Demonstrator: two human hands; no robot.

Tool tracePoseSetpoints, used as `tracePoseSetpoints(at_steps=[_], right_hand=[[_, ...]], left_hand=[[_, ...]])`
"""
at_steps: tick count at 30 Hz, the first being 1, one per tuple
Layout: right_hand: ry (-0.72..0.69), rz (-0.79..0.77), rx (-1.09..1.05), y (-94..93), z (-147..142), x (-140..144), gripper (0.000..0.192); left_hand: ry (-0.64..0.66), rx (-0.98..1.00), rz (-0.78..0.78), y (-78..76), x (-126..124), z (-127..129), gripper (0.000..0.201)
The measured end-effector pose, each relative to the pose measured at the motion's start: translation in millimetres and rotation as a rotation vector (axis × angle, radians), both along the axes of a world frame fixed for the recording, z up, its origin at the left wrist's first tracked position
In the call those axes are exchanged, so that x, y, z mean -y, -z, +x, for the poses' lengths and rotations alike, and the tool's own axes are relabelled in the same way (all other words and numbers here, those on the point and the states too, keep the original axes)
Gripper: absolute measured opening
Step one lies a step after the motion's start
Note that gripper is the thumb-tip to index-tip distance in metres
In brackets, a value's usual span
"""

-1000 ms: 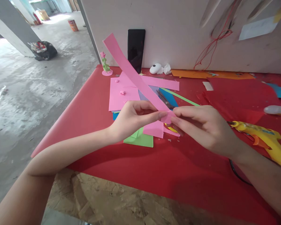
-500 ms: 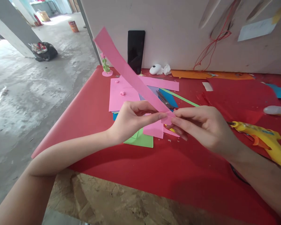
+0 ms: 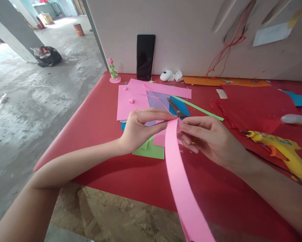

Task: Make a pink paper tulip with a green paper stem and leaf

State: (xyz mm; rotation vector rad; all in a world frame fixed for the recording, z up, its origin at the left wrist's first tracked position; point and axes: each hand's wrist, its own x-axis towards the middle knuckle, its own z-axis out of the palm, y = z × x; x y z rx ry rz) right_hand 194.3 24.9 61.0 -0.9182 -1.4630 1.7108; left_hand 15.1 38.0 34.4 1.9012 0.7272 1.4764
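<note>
The pink paper strip [image 3: 181, 181] is best kept taut, its far end pinched between the left hand [image 3: 140, 129] and right hand [image 3: 208, 139], fingertips clamped close together.

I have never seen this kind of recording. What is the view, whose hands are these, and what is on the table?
The one view comes from a camera worn on a person's head, looking down at their own bare hands. The left hand and right hand pinch the end of a long pink paper strip, which hangs toward the camera. On the red table lie coloured paper sheets, scissors and a yellow glue gun. A dark phone leans against the wall.
</note>
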Motion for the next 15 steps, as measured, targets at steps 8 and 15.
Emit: tracePoseSetpoints(at_steps=[8,15], right_hand=[[0.032,-0.161,-0.087,-2.2,0,0,0.018],[-0.048,-0.346,-0.085,0.9,3,-13,0.029]], left_hand=[[0.099,-0.172,0.275,-1.4,-11,-6,0.017],[0.064,-0.219,0.301,10.1,-21,-7,0.017]])
